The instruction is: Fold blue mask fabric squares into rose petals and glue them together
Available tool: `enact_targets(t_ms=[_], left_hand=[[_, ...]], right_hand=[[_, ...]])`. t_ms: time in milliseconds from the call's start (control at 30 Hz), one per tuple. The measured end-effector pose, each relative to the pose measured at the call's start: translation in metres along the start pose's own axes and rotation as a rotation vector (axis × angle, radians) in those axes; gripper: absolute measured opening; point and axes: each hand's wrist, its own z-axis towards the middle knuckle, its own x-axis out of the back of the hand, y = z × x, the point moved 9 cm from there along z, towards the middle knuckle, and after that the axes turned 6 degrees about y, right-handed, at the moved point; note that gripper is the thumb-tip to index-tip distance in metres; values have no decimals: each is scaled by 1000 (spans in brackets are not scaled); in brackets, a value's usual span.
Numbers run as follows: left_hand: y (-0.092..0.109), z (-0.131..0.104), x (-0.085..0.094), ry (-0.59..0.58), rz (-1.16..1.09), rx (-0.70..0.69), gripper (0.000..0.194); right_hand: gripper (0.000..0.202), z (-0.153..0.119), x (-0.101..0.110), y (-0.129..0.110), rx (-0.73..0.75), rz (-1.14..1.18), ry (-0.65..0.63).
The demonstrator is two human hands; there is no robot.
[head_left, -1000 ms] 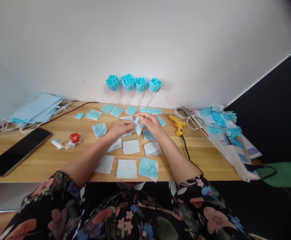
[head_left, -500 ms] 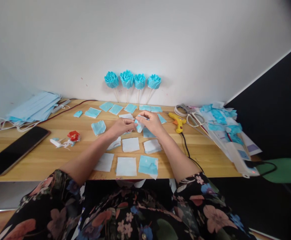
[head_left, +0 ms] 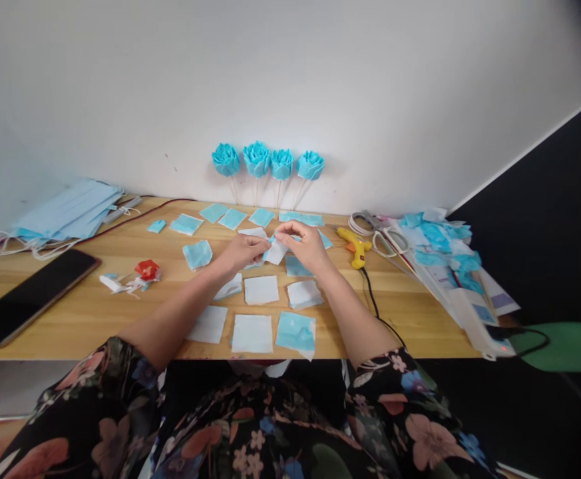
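Between my hands, above the middle of the table, is a small square of mask fabric (head_left: 275, 252), white side mostly showing with some blue along its upper edge. My left hand (head_left: 247, 250) pinches its left corner. At its upper right, my right hand (head_left: 303, 243) grips the edge between thumb and fingers. Around them lie several cut squares, some white side up like the white square (head_left: 261, 290), others blue like the blue square (head_left: 296, 332). Behind, several blue fabric flowers (head_left: 257, 159) on thin sticks lean against the wall.
A yellow glue gun (head_left: 355, 246) and scissors (head_left: 388, 238) lie to the right, by a pile of blue scraps (head_left: 434, 236) and a power strip (head_left: 482, 326). On the left are stacked face masks (head_left: 70, 209), a phone (head_left: 33, 296) and a red crumpled piece (head_left: 147, 269).
The fabric square has turned in my fingers, so more of its white side faces me. Both hands stay close together in nearly the same place; the view has shifted slightly.
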Motion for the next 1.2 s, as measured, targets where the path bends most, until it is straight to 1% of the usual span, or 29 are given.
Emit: enact_targets(t_ms=[133, 233, 400, 467, 567, 667, 733, 833, 900, 933, 1000, 1100, 1200], left_hand=[[-1, 1, 5, 50, -33, 16, 36], [0, 1, 7, 75, -101, 47, 32], [-4, 1, 9, 120, -202, 84, 34], [-5, 2, 8, 109, -241, 73, 32], [-7, 3, 6, 62, -300, 49, 29], [-7, 3, 3, 24, -300, 40, 35], [-7, 3, 4, 28, -269, 37, 40], [-5, 2, 7, 77, -215, 30, 41], [-6, 2, 10, 107, -202, 29, 40], [-6, 2, 10, 117, -205, 26, 40], [-6, 2, 12, 131, -215, 22, 40], [-5, 1, 13, 152, -218, 25, 39], [0, -1, 13, 154, -216, 21, 41]], right_hand=[[4, -1, 1, -14, 149, -76, -4], [11, -2, 0, -19, 218, -137, -17], [18, -3, -1, -19, 272, -225, -17], [19, -3, -2, -19, 283, -242, -20], [20, -3, -2, -15, 266, -265, -18], [21, -3, -1, -14, 252, -270, -5], [21, -3, -1, -14, 249, -263, -1], [20, -3, -1, -14, 238, -238, -2], [19, -2, 1, -11, 196, -183, 4], [20, -1, 3, -7, 149, -133, 8], [24, 0, 5, 4, 13, -3, 20], [40, -2, 4, 21, -197, 175, 41], [44, -6, -4, 26, -318, 260, 11]])
